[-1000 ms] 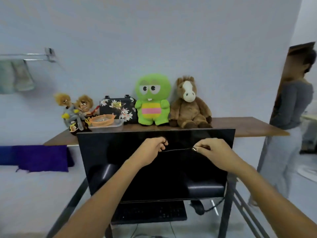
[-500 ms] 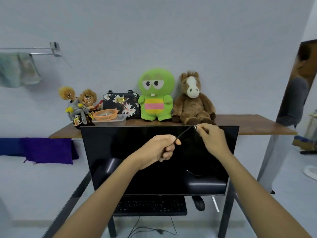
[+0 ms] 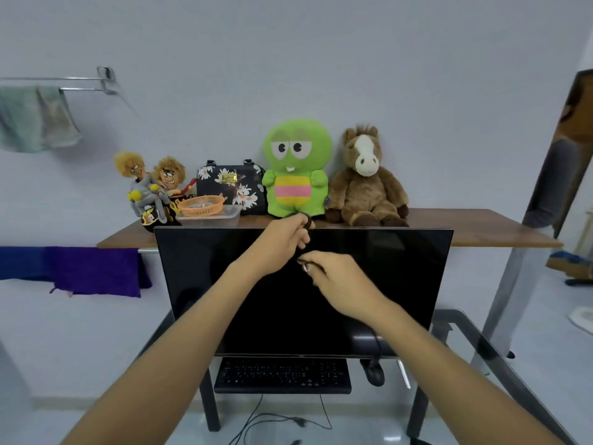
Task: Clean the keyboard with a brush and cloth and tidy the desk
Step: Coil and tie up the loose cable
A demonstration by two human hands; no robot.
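Both hands are raised in front of a black monitor (image 3: 369, 284). My left hand (image 3: 285, 242) grips a coil of thin black cable (image 3: 307, 223) near the monitor's top edge. My right hand (image 3: 333, 277), just below and to the right, pinches the cable's end with its small metal plug (image 3: 304, 268). Under the monitor lies a black keyboard (image 3: 282, 375) on the glass desk (image 3: 481, 342), with a black mouse (image 3: 373, 372) to its right. No brush or cloth is in my hands.
A wooden table (image 3: 465, 229) behind the monitor carries two dolls (image 3: 150, 187), a floral bag (image 3: 229, 184), an orange basket (image 3: 200, 205) in a clear tray, a green plush (image 3: 296, 168) and a brown horse plush (image 3: 365, 178). Loose cables (image 3: 272, 425) lie on the floor. A purple cloth (image 3: 93, 271) hangs at the left.
My right hand came down and left from the monitor's top edge to just below my left hand. The cable stretched between the hands is now gathered at my left hand.
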